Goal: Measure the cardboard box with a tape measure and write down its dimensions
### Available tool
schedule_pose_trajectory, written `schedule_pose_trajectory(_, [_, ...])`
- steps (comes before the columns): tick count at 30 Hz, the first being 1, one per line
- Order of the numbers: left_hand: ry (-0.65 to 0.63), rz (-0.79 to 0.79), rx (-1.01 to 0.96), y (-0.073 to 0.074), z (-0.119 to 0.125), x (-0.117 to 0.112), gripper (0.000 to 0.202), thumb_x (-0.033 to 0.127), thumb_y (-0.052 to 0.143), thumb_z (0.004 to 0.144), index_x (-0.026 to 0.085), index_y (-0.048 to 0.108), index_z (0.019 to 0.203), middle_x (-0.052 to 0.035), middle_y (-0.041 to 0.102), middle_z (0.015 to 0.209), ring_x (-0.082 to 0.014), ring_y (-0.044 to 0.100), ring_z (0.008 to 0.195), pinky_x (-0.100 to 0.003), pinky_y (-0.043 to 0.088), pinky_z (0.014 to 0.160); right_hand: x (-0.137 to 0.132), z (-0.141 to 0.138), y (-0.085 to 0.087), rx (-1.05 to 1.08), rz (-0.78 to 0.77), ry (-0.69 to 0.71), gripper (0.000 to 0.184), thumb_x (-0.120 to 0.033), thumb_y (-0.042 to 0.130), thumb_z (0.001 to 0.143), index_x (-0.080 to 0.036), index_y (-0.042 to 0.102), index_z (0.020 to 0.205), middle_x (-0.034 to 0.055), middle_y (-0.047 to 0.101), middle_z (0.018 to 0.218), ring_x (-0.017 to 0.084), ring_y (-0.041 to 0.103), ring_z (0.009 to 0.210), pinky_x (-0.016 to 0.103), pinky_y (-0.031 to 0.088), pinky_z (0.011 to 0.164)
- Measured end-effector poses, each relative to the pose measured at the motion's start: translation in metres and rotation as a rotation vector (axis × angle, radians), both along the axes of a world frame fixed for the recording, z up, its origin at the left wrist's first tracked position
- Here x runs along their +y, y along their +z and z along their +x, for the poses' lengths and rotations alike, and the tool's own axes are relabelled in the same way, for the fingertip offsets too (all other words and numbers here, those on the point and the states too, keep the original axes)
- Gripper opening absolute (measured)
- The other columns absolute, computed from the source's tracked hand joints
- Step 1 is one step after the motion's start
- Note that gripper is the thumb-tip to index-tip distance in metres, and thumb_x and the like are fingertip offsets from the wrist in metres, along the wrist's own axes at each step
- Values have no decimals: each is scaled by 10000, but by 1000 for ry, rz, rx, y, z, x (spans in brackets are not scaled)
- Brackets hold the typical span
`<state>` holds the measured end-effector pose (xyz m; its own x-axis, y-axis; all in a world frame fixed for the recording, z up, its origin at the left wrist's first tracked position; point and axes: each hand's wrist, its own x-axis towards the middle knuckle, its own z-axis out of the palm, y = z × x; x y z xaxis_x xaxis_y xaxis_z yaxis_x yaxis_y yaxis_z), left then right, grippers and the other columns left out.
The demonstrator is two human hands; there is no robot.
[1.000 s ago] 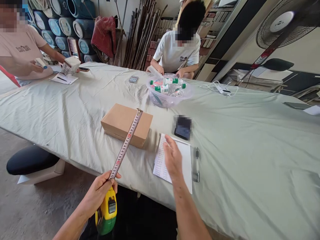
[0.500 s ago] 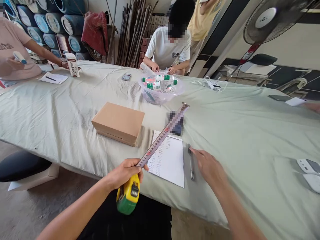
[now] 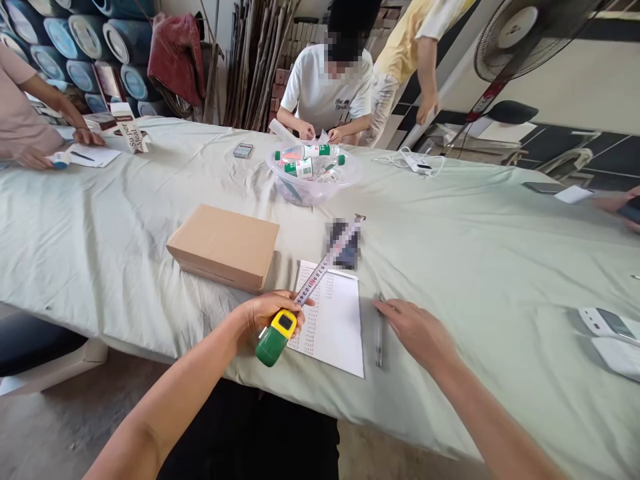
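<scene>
My left hand [image 3: 277,312] is wrapped around a yellow and green tape measure [image 3: 276,339]. Its metal blade runs out up and to the right, over a sheet of paper [image 3: 334,327] printed with columns of figures. The blade's hooked end lies over a dark pixelated item [image 3: 345,248] beyond the paper. My right hand [image 3: 417,328] has its fingertips pinched at the upper end of a pen [image 3: 379,340], which lies to the right of the paper and looks blurred. Left of the paper stands a closed brown cardboard box [image 3: 225,243].
A basin [image 3: 310,193] of plastic bottles stands ahead, with a person in white [image 3: 327,87] behind it. On the cloth-covered table [image 3: 450,247] are a phone [image 3: 243,151], a carton [image 3: 129,130], a power strip [image 3: 417,163] and white devices [image 3: 607,323] at right. Other people are nearby.
My left hand and the tape measure have moved forward over the table's edge, and the case has turned. My right fingertips have closed at the pen's top. The person at left has lowered a hand.
</scene>
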<state>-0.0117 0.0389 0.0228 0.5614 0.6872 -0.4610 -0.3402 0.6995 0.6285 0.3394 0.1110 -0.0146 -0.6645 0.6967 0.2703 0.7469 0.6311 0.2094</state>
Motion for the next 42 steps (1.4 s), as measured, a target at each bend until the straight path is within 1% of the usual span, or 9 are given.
schedule_pose_trajectory(6, [5, -21, -96, -12, -5, 0, 365, 188, 686, 728, 162, 544, 1063, -21, 651, 655, -176, 611, 536, -283, 508, 511, -14, 29, 7, 97, 2, 5, 298, -198, 435, 946, -262, 724, 981, 67, 758, 875, 221, 680, 692, 362, 499, 620])
schedule_pose_trajectory(10, [4, 9, -103, -19, -6, 4, 297, 187, 656, 735, 167, 529, 1002, -27, 659, 661, -185, 618, 526, -296, 513, 493, -27, 26, 23, 286, 106, -152, 294, -352, 401, 974, -269, 682, 955, 94, 753, 864, 241, 695, 697, 369, 488, 579])
schedule_pose_trajectory(13, [1, 13, -108, -20, -7, 3, 272, 189, 667, 739, 169, 524, 970, -30, 660, 671, -187, 624, 531, -296, 513, 491, -36, 0, 38, 634, 99, -349, 248, -463, 488, 914, -257, 626, 931, 109, 732, 868, 260, 712, 710, 383, 528, 601])
schedule_pose_trajectory(16, [4, 14, -112, -19, -8, 2, 283, 202, 694, 737, 171, 530, 966, -29, 662, 679, -188, 631, 541, -300, 522, 498, -42, -41, 48, 995, -96, -422, 236, -470, 622, 804, -250, 567, 871, 52, 692, 751, 249, 714, 655, 381, 565, 624])
schedule_pose_trajectory(21, [31, 31, -108, -17, -9, 1, 309, 193, 695, 744, 155, 556, 1017, -28, 653, 658, -192, 627, 534, -308, 529, 492, -44, -110, 44, 1326, -430, -273, 211, -396, 663, 797, -232, 544, 856, 1, 684, 702, 196, 709, 641, 355, 596, 628])
schedule_pose_trajectory(25, [33, 28, -106, -15, -8, 0, 264, 190, 695, 765, 154, 561, 989, -39, 658, 677, -187, 633, 554, -293, 526, 506, -45, -137, 29, 1441, -521, -246, 171, -357, 648, 807, -229, 542, 846, -13, 678, 698, 173, 696, 641, 352, 596, 646])
schedule_pose_trajectory(30, [43, 31, -66, -13, -8, -1, 268, 196, 682, 788, 159, 558, 1023, -21, 640, 673, -171, 612, 546, -281, 514, 512, -47, -131, 16, 1521, -513, -333, 160, -322, 641, 764, -230, 527, 830, -38, 660, 658, 150, 660, 619, 314, 547, 643])
schedule_pose_trajectory(35, [41, 55, -7, -7, -8, -2, 273, 190, 650, 807, 152, 566, 1065, -19, 627, 681, -170, 605, 555, -286, 511, 523, -43, -115, 16, 1622, -512, -437, 201, -351, 619, 741, -227, 536, 875, -43, 668, 673, 141, 655, 589, 287, 525, 599])
schedule_pose_trajectory(42, [58, 33, 53, 3, -4, -5, 232, 150, 599, 838, 140, 592, 1070, -28, 619, 681, -160, 601, 564, -279, 516, 552, -42, -129, 21, 1502, -669, -337, 254, -441, 607, 815, -227, 559, 943, -21, 675, 768, 154, 706, 669, 281, 536, 603])
